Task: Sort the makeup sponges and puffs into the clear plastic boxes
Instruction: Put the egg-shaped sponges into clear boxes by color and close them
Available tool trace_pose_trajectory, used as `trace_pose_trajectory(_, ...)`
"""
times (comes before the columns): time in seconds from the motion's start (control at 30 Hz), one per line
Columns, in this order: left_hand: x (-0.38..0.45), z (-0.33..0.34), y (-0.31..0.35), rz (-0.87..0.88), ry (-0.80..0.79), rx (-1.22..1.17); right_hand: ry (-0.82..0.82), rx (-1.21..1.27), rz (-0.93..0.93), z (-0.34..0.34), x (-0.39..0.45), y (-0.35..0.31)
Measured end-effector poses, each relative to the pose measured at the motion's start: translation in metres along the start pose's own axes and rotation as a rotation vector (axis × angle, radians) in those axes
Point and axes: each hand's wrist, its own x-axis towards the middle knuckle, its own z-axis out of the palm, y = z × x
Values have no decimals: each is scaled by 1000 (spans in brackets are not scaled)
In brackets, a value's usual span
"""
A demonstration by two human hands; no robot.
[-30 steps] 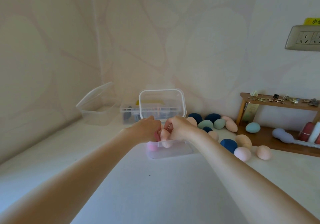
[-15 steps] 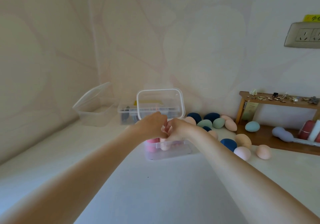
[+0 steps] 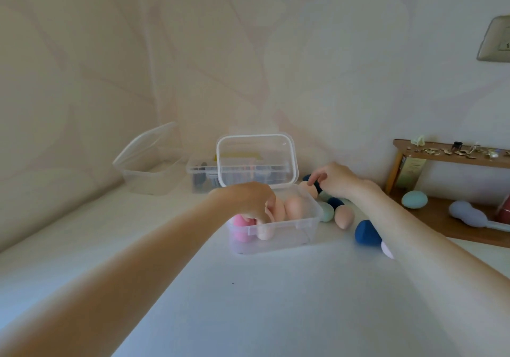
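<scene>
Mid-sort, with the box (image 3: pixel 276 236) part filled and its lid (image 3: pixel 256 160) standing upright at the back. Holds a pink sponge (image 3: pixel 239 225) at the left end and peach sponges (image 3: pixel 294 207) in the middle, all well inside the walls.

Left hand (image 3: pixel 248 200) down in the box from above, fingers curled among the peach sponges. Cannot tell whether gripping one or only pressing them into place, since the fingertips are hidden behind the knuckles and the front wall.

Right hand (image 3: pixel 335 180) out past the box's far right corner, over the loose pile (image 3: pixel 331 207) on the table (image 3: pixel 276 301). Fingers loosely bent, nothing held yet; forefinger and thumb just at a peach one (image 3: pixel 309 189) lying against the box's corner, with a dark blue one right behind it.

Looks like the fetch half of the cycle: one lot settled, the next about to be picked.

Next move calls for closing thumb and fingers round that peach sponge, lifting it clear of the rim and dropping it in beside the others — same colour family, so same box seems the sensible guess. Soft foam, so a light pinch should do; likely to squash and spring back.

Still out: a peach sponge (image 3: pixel 343 217), a green one (image 3: pixel 327 212) and a navy one (image 3: pixel 365 232) just right of the box, plus a pale blue one on the shelf (image 3: pixel 441 218). Probably bound for the empty box (image 3: pixel 149 176) at the far left — well apart, so a longer carry.
</scene>
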Motion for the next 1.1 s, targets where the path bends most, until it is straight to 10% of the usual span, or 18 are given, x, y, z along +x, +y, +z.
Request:
trace_pose_trajectory(0.3,7,5,-13,32,10,-37,-159,-288,15,25,31,8)
trace_pose_trajectory(0.57,9,9,-13,32,24,-43,309,113,-170,-13,11,-16)
trace_pose_trajectory(0.77,7,8,-9,12,28,-29,-324,-2,-269,-20,-30,-48)
trace_pose_trajectory(1.1,-2,10,-11,9,40,-118,-343,-259,-255,17,-34,-49)
